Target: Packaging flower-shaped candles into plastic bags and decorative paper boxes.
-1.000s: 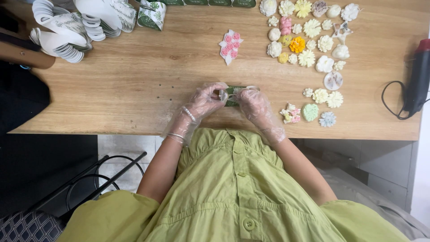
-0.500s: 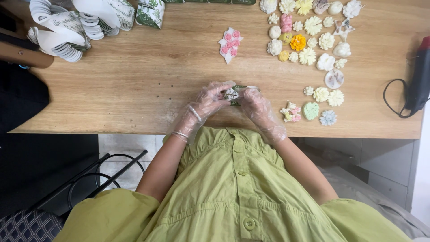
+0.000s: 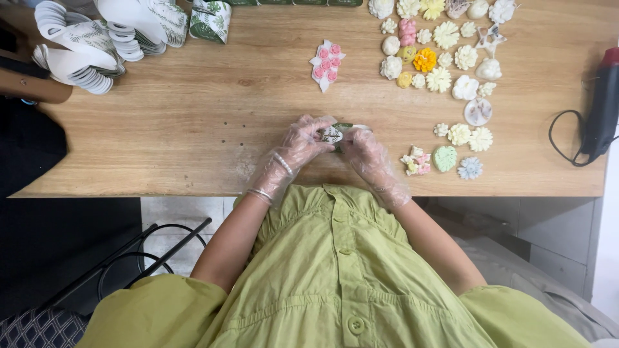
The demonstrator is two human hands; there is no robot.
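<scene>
Both my hands wear thin clear plastic gloves and meet over the near middle of the wooden table (image 3: 193, 129). My left hand (image 3: 298, 147) and my right hand (image 3: 365, 149) together pinch a small white-and-green patterned piece (image 3: 334, 133) between the fingertips. Most of that piece is hidden by my fingers. A white tag with small pink flowers (image 3: 327, 64) lies flat further back on the table.
Many small wax-like flowers in white, cream, yellow and pink (image 3: 438, 48) are spread at the right. A few more flowers (image 3: 445, 158) sit near the front edge. A stack of white leaf-printed cut-outs (image 3: 97, 38) lies at the back left. A dark glue gun with cord (image 3: 599, 109) rests at the far right.
My fingers have shifted slightly around the small piece; the hands stay in the same spot over the table.
</scene>
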